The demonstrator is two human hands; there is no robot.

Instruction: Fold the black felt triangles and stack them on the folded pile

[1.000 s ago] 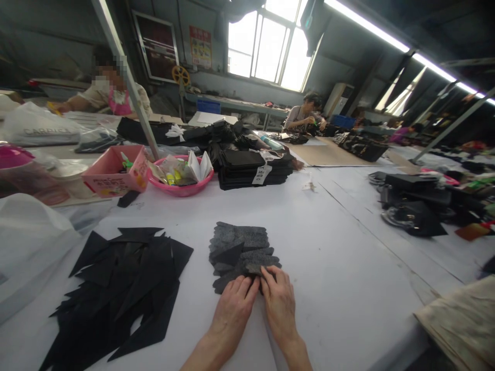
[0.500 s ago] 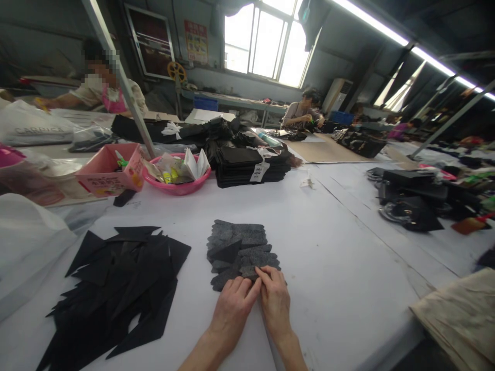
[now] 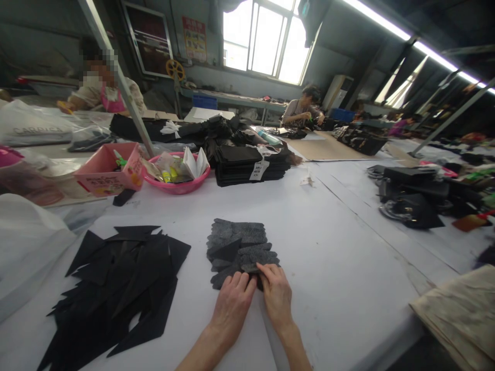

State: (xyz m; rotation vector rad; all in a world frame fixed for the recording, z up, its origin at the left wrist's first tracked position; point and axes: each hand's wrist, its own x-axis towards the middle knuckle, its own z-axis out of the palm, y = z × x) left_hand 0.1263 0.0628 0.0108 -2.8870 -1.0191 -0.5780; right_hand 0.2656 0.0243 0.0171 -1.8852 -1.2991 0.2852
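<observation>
Clock positions are read from the two hands as centre, twelve pointing away from the wearer. The left hand [image 3: 232, 305] has its fingers curled and close together, their tips at the near edge of the grey pieces [image 3: 243, 234]; whether it grips anything cannot be told. The right hand [image 3: 277, 294] is nearly closed, its fingertips pinching a small grey piece [image 3: 250, 268] at that same edge. The grey pieces lie overlapping on the white table [image 3: 328, 278], at eleven to twelve o'clock, with a black pointed piece [image 3: 227, 249] upon them. At nine o'clock, a heap of black pieces [image 3: 127, 278] lies apart from them.

Containers: at eleven o'clock, a round pink basin [image 3: 181, 188] holds small yellow-labelled items [image 3: 167, 176], clear wrapping and an upright folded white paper [image 3: 195, 164]. Just beside it, at ten o'clock, an open pink box [image 3: 108, 178] holds a green-handled tool [image 3: 120, 161]; the rest of its contents is unclear. Between nine and ten o'clock, a translucent tub [image 3: 29, 180] shows a pink upper part, its contents indistinct.

At twelve o'clock, beyond the grey pieces, a black stack [image 3: 235, 167] bears a white tag [image 3: 258, 170]. Black articles [image 3: 413, 190] lie at two o'clock, a cream cloth [image 3: 460, 309] at three.
</observation>
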